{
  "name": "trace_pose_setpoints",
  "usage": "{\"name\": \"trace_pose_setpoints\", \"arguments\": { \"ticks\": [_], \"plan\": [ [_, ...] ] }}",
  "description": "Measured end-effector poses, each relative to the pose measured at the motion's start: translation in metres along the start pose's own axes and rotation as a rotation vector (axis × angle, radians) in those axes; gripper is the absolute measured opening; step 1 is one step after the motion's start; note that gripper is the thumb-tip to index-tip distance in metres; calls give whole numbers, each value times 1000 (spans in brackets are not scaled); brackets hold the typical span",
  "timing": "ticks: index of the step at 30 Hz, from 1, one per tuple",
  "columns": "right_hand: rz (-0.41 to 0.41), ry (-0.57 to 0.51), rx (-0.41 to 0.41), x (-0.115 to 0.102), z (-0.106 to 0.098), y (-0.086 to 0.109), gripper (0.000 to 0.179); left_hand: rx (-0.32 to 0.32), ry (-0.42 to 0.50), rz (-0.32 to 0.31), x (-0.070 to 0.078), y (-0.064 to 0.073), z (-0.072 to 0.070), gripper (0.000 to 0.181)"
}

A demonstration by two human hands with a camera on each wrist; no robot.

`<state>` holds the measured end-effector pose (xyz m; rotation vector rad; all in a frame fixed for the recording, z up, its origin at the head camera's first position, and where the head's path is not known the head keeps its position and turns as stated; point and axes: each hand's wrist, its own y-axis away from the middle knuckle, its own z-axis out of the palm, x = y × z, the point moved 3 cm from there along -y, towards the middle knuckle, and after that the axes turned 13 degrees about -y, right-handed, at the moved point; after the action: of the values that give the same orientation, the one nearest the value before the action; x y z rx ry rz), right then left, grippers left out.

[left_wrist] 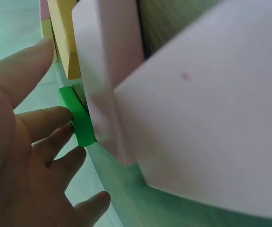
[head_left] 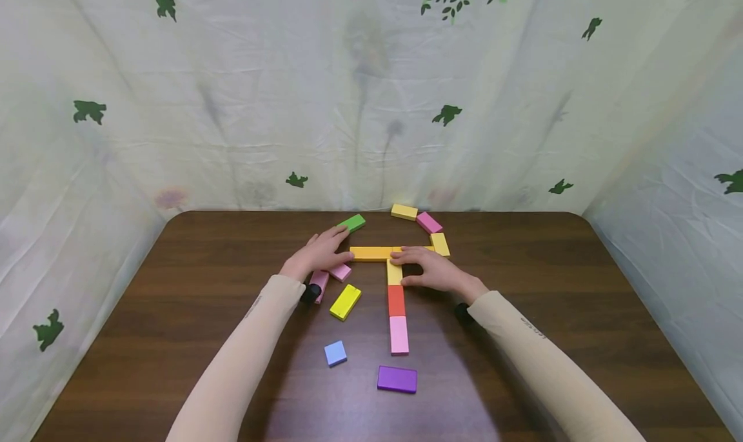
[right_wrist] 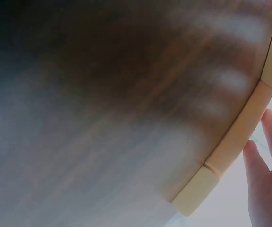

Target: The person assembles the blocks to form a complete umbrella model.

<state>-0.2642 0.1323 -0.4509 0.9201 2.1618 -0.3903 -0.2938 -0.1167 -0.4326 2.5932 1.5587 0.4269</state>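
My left hand [head_left: 319, 253] is spread over the left of the layout. Its fingertips reach a green block [head_left: 352, 222], while its thumb lies at the left end of an orange bar [head_left: 370, 254]. In the left wrist view, the index fingertip is right at the green block [left_wrist: 79, 120]. My right hand [head_left: 432, 269] arches over the bar's middle, fingertips along it and thumb beside a pale yellow block [head_left: 395, 273]. Below that block, a red block [head_left: 396, 301] and a pink block [head_left: 398, 335] continue a straight column. The right wrist view shows extended fingers along the orange block [right_wrist: 240, 132].
Pale yellow [head_left: 440, 244], magenta [head_left: 429, 222] and another yellow block [head_left: 404, 211] curve up from the bar's right end. Pink blocks [head_left: 340, 272] lie under the left wrist. Bright yellow [head_left: 345, 302], blue [head_left: 335, 353] and purple blocks [head_left: 397, 379] lie nearer on the brown table [head_left: 220, 261].
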Motion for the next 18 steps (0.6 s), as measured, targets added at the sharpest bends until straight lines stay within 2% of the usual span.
{"name": "trace_pose_setpoints", "arguments": {
  "ticks": [9, 18],
  "plan": [
    [-5, -5, 5, 0, -1, 1, 51, -47, -13, -9, 5, -19, -2, 61],
    [-4, -14, 7, -1, -1, 2, 53, -18, -19, 2, 12, -26, -4, 58]
  ]
}}
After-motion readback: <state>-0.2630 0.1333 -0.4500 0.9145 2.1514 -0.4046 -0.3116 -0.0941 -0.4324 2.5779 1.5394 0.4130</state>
